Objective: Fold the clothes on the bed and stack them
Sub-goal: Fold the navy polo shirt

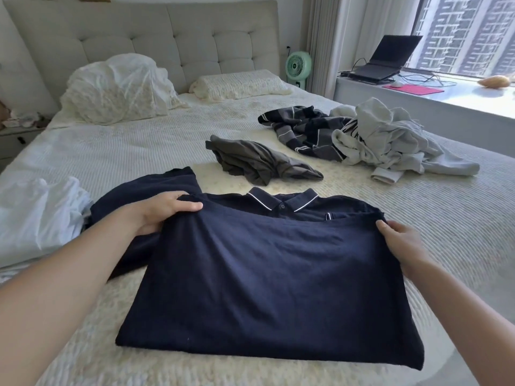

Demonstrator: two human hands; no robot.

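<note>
**Navy polo held at both sides of its folded edge**

A navy polo shirt lies on the bed in the lower centre of the frame, its lower part folded up over the chest so that only the white-trimmed collar shows above the fold. The left hand grasps the fold's left end, fingers curled over the cloth, next to a sleeve spread out toward the left. The right hand grips the fold's right end, thumb on top and the other fingers hidden under the fabric.

Above the polo, in the middle of the frame, sits a crumpled olive-grey garment. Further right lie a dark striped shirt and, touching it, a heap of light grey clothing. At the left edge rests a white garment, just beside the polo's sleeve.

Two pillows lean near the padded headboard in the upper left. In the upper right, a green fan stands beside the bed, and a laptop and a pink mat sit on the window-side surface.
</note>
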